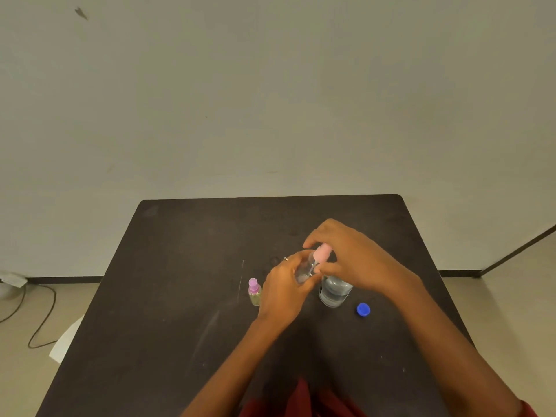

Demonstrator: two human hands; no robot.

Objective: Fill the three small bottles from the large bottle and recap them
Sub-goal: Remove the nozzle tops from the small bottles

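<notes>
My left hand (pixel 284 288) grips a small clear bottle (pixel 304 269), held tilted above the dark table (pixel 186 296). My right hand (pixel 352 254) pinches the pink cap (pixel 322 253) at that bottle's neck. Just below my right hand stands the large clear bottle (pixel 334 291) with water in it, uncapped; its top is hidden by my wrist. Its blue cap (pixel 363 310) lies on the table to the right. Another small bottle (pixel 254 291) with a pink cap stands upright to the left of my left hand. A third small bottle is not visible.
The table's far edge lies near a pale wall. A black cable (pixel 42 314) trails on the floor to the left, beside a white object (pixel 66 338) at the table's left edge. A red garment (pixel 301 401) shows at the bottom.
</notes>
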